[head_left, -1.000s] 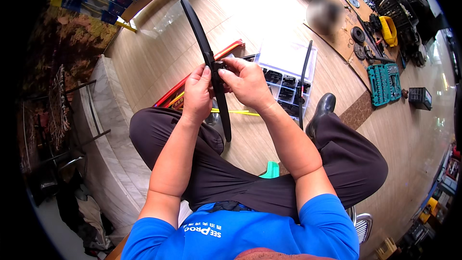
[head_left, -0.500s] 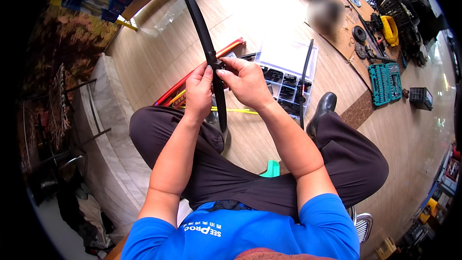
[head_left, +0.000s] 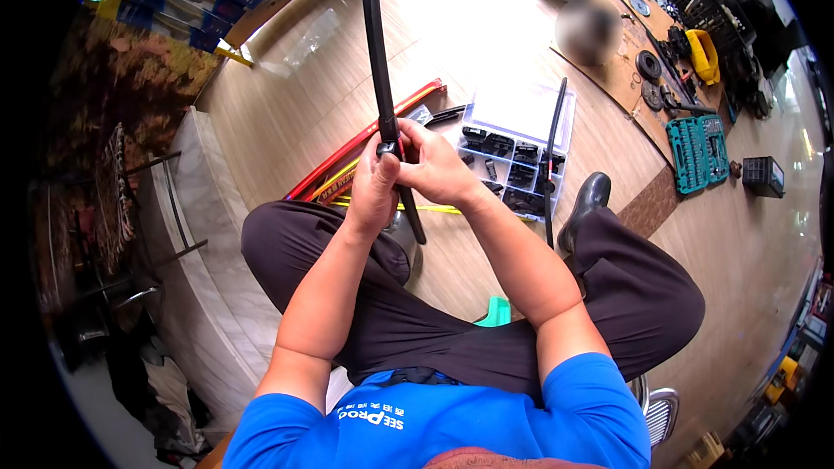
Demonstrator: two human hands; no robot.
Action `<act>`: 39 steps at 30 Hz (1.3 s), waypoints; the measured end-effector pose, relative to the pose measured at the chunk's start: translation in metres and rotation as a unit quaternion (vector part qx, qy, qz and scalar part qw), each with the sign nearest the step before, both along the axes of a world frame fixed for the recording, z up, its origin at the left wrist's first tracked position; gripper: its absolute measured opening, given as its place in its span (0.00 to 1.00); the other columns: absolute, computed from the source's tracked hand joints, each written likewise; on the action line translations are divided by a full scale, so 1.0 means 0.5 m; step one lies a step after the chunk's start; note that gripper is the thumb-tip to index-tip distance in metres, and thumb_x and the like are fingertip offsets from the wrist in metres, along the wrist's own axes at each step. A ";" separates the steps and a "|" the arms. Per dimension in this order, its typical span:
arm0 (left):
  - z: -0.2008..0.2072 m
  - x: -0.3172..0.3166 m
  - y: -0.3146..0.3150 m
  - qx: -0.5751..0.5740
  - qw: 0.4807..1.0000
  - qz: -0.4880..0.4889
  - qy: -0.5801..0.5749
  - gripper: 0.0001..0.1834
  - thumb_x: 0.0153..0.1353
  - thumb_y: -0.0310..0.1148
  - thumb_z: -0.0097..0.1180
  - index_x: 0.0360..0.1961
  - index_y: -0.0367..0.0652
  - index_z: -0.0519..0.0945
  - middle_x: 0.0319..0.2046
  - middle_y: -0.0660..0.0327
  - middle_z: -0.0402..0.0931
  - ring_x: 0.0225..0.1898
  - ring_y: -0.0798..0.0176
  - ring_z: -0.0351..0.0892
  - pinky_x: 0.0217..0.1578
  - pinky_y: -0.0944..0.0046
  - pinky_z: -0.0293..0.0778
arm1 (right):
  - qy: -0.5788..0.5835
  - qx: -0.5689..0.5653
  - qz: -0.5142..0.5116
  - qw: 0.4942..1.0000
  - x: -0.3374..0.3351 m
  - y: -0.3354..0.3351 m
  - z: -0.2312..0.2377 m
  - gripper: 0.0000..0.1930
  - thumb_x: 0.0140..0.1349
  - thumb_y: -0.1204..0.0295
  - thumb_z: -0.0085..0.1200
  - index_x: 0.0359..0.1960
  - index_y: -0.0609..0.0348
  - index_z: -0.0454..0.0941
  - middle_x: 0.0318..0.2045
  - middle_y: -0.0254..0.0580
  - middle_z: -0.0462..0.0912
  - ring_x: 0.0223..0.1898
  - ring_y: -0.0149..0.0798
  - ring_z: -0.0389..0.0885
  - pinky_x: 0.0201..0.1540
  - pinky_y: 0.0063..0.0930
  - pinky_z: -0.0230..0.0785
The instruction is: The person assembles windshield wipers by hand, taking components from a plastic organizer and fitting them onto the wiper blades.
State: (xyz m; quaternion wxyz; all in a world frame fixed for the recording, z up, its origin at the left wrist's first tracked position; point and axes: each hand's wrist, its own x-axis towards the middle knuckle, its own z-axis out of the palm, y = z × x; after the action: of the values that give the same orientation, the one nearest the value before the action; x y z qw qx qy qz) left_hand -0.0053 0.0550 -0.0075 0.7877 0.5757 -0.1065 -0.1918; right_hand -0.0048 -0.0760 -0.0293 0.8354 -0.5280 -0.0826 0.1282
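A black wiper blade [head_left: 377,61] is held lengthwise in front of me, its far end pointing away and its lower end [head_left: 414,221] coming out below my hands. My left hand [head_left: 375,191] is closed round its middle, thumb against the small black connector [head_left: 387,148]. From the other side my right hand [head_left: 434,163] grips the same middle part; its fingertips are partly hidden behind the blade and the left hand. Beyond my right hand a clear compartment box [head_left: 519,175] holds several black connectors, and a second wiper blade [head_left: 552,139] lies across it.
Long red and yellow packaging [head_left: 339,161] lies on the floor beyond my left hand. A teal tool case [head_left: 698,152] is open at the right, near a cardboard sheet [head_left: 618,78] with loose parts. A green object [head_left: 495,312] sits between my legs. Marble steps [head_left: 208,234] rise at the left.
The wiper blade has swung more upright, its far end shifting right. Both hands have come slightly nearer to me, and the right thumb has left the connector's top.
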 end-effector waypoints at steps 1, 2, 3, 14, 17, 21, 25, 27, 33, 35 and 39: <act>0.002 0.000 0.005 -0.006 1.000 0.009 0.009 0.42 0.52 0.65 0.59 0.48 0.34 0.69 0.37 0.63 0.71 0.39 0.72 0.72 0.42 0.72 0.69 | -0.008 -0.022 -0.012 1.000 -0.002 0.008 0.002 0.29 0.57 0.69 0.63 0.58 0.64 0.65 0.39 0.32 0.77 0.38 0.23 0.75 0.43 0.19 0.71; 0.004 0.000 0.007 -0.012 1.000 0.018 0.018 0.41 0.52 0.65 0.58 0.47 0.35 0.70 0.35 0.64 0.71 0.37 0.72 0.72 0.41 0.72 0.69 | -0.016 -0.044 -0.024 0.999 -0.004 0.015 0.010 0.29 0.58 0.68 0.63 0.58 0.64 0.65 0.39 0.32 0.78 0.37 0.23 0.75 0.42 0.19 0.71; 0.004 -0.001 0.006 -0.017 0.999 0.026 0.017 0.39 0.54 0.66 0.56 0.44 0.34 0.72 0.33 0.64 0.73 0.35 0.72 0.73 0.39 0.72 0.70 | -0.047 -0.091 -0.113 0.988 -0.011 0.028 0.020 0.20 0.55 0.65 0.61 0.44 0.65 0.73 0.31 0.43 0.81 0.33 0.32 0.79 0.39 0.29 0.73; -0.011 -0.014 0.024 -0.091 0.987 0.096 0.091 0.28 0.66 0.57 0.46 0.40 0.39 0.76 0.34 0.62 0.78 0.35 0.68 0.78 0.40 0.67 0.74 | -0.110 -0.123 -0.234 0.958 -0.022 0.065 0.037 0.16 0.51 0.66 0.58 0.37 0.65 0.75 0.26 0.52 0.78 0.29 0.51 0.79 0.33 0.37 0.71; -0.002 -0.018 0.021 -0.070 0.987 0.117 0.090 0.25 0.68 0.53 0.44 0.39 0.39 0.77 0.32 0.62 0.78 0.34 0.68 0.78 0.38 0.67 0.74 | -0.129 -0.140 -0.266 0.945 -0.023 0.070 0.041 0.15 0.46 0.67 0.55 0.34 0.65 0.75 0.24 0.54 0.77 0.27 0.55 0.78 0.31 0.40 0.71; -0.019 0.014 0.009 -0.078 0.968 0.186 0.151 0.23 0.68 0.51 0.43 0.34 0.41 0.77 0.28 0.64 0.77 0.31 0.68 0.77 0.36 0.67 0.73 | -0.075 -0.150 -0.271 0.948 0.001 0.087 0.021 0.13 0.46 0.67 0.55 0.30 0.64 0.76 0.22 0.56 0.76 0.25 0.55 0.77 0.29 0.40 0.70; -0.083 0.037 0.049 -0.092 0.972 0.121 0.178 0.24 0.69 0.53 0.42 0.36 0.42 0.78 0.31 0.63 0.79 0.33 0.66 0.78 0.38 0.65 0.75 | -0.011 -0.158 -0.261 0.952 0.001 0.099 -0.012 0.15 0.46 0.65 0.57 0.31 0.65 0.75 0.23 0.56 0.77 0.26 0.55 0.78 0.32 0.41 0.72; -0.050 0.024 0.015 -0.097 0.968 0.129 0.190 0.26 0.69 0.54 0.40 0.39 0.42 0.77 0.34 0.62 0.79 0.36 0.66 0.79 0.40 0.64 0.75 | -0.050 -0.190 -0.246 0.949 0.007 0.074 -0.016 0.16 0.48 0.66 0.57 0.36 0.64 0.75 0.24 0.55 0.77 0.27 0.51 0.79 0.34 0.38 0.72; -0.001 0.003 0.017 -0.101 0.980 0.104 0.139 0.37 0.67 0.65 0.29 0.52 0.40 0.71 0.47 0.58 0.76 0.48 0.60 0.76 0.50 0.59 0.72 | -0.181 -0.309 -0.218 0.908 -0.018 0.054 0.034 0.26 0.52 0.64 0.58 0.51 0.68 0.72 0.52 0.64 0.71 0.54 0.59 0.71 0.57 0.41 0.66; -0.021 0.014 0.034 -0.057 0.984 0.125 0.110 0.38 0.67 0.65 0.30 0.54 0.38 0.70 0.47 0.59 0.75 0.49 0.62 0.75 0.52 0.61 0.70 | -0.173 -0.317 -0.232 0.903 -0.023 0.068 0.035 0.26 0.53 0.64 0.58 0.51 0.69 0.71 0.51 0.65 0.71 0.54 0.59 0.71 0.57 0.42 0.66; -0.018 0.018 0.032 0.037 0.986 0.160 0.000 0.39 0.66 0.64 0.35 0.56 0.36 0.69 0.46 0.60 0.74 0.49 0.65 0.74 0.54 0.64 0.68 | -0.139 -0.283 -0.228 0.921 -0.027 0.071 0.042 0.24 0.53 0.67 0.59 0.49 0.70 0.71 0.48 0.66 0.74 0.50 0.59 0.75 0.52 0.42 0.69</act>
State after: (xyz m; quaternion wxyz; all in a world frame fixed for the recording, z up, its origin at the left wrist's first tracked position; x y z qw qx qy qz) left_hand 0.0038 0.0708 -0.0165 0.7866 0.6137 -0.0061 -0.0674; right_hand -0.0185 -0.0403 -0.0084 0.6383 -0.7592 -0.0355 -0.1220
